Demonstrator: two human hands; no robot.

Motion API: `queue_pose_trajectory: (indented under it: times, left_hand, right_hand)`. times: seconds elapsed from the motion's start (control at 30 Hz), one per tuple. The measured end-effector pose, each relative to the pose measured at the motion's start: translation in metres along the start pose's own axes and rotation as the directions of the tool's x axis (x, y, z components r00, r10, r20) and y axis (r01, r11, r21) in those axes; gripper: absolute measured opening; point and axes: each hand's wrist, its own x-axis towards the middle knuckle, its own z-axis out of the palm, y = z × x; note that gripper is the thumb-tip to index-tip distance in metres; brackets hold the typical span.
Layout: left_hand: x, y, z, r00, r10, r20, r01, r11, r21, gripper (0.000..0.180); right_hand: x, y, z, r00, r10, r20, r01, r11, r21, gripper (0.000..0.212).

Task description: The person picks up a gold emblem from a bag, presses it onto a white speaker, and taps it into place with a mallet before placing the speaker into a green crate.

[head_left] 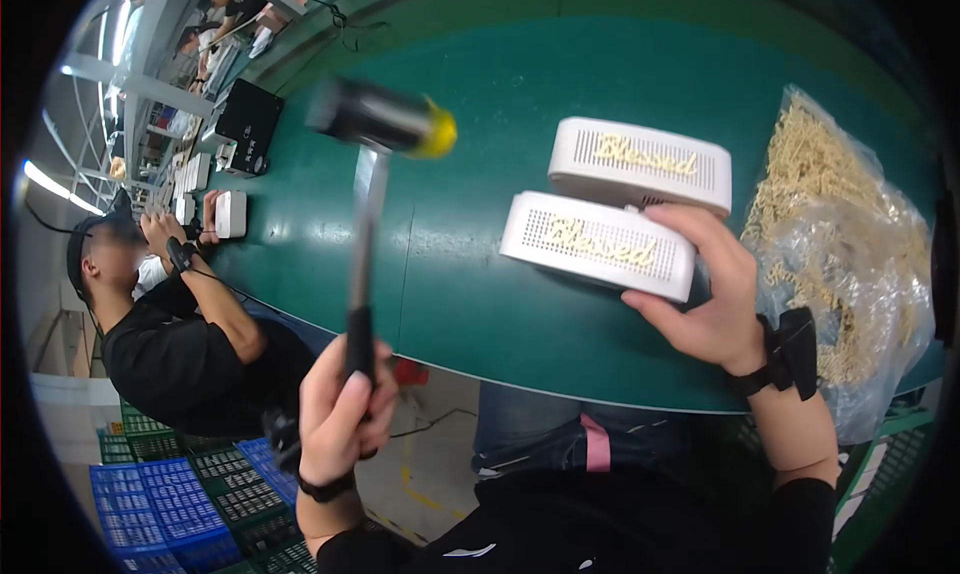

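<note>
My left hand (345, 409) is closed round the black handle of a mallet (365, 214), raised with its black and yellow head (390, 122) uppermost and slightly blurred. With the thumb at its front edge and fingers over the back, my right hand (710, 284) grips the right end of a white slotted box (600, 246). Cream script lettering lies across the box's perforated face. Right behind it stands a second white box (640, 164) of the same kind, with similar lettering on its face.
A clear plastic bag (850, 264) of many cream lettering pieces lies at the right of the green table (470, 94). On the left, a co-worker (190, 344) handles a white box (231, 215). A black case (250, 124) stands beyond; blue and green crates (160, 504) sit below.
</note>
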Motion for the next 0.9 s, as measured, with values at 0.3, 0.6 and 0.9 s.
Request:
queue_pose_trajectory:
  times: [0.3,0.6,0.9]
  left_hand:
    - [-0.015,0.011,0.008,0.972,0.098,0.212,-0.194,0.845,0.498,0.035]
    - [-0.009,0.010,0.004,0.987,0.023,0.161,-0.108,0.831,0.545,0.033]
    - [-0.017,0.012,0.006,0.992,-0.002,0.123,-0.053,0.897,0.440,0.026]
  right_hand:
    - [-0.005,-0.001,-0.003,1.000,-0.026,0.005,0.026,1.000,0.010,0.060]
    - [0.000,0.001,-0.001,0.999,-0.034,-0.020,0.035,0.999,0.029,0.058]
    - [0.002,0.003,-0.004,1.000,-0.026,-0.007,0.027,0.999,0.031,0.059]
